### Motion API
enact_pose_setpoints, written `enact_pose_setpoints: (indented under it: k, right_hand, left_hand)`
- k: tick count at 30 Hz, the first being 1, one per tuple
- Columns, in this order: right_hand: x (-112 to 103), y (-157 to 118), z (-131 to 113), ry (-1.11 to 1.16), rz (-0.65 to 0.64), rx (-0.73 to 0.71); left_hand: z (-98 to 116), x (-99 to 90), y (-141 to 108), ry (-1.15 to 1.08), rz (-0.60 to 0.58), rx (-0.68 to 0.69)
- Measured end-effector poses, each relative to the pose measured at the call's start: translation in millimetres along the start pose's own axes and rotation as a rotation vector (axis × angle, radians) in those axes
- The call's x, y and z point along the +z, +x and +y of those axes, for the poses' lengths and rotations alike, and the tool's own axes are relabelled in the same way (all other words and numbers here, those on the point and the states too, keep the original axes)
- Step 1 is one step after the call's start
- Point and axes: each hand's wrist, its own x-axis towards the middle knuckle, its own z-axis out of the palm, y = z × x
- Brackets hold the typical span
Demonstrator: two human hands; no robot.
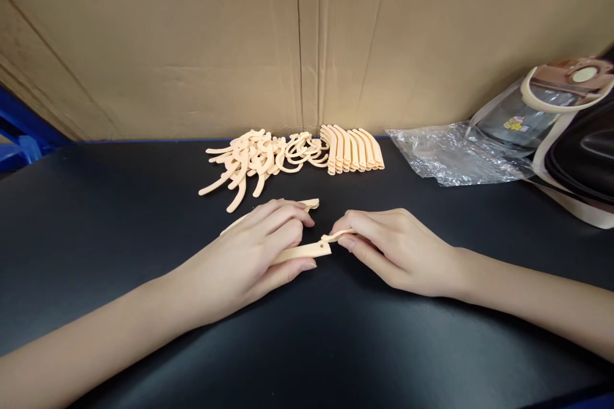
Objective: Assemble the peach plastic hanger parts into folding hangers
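Observation:
My left hand (259,246) is closed on a flat cream plastic strip (307,250) with a small hole near its right end. Under the same hand's fingers lies another cream piece (311,203), its far end showing past the fingertips. Between thumb and forefinger, my right hand (398,246) pinches a thin curved cream piece (336,236). The tip of that piece meets the holed end of the strip. My palm and fingers hide the rest of the pieces on the left.
Behind my hands are a loose pile of curved cream pieces (247,160) and a neat row of similar ones (352,150). Clear plastic film (460,153), a transparent bottle (522,115) and a black item (588,144) are at right. Cardboard (192,38) stands behind the black table (144,204).

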Motion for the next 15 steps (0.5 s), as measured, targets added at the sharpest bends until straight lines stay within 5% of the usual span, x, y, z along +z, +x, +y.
enact_pose_setpoints:
  k: [15]
  right_hand:
    - [-7.0, 3.3, -7.2, 0.383, -0.078, 0.185]
  left_hand:
    - [-0.9, 3.3, -1.0, 0.091, 0.027, 0.081]
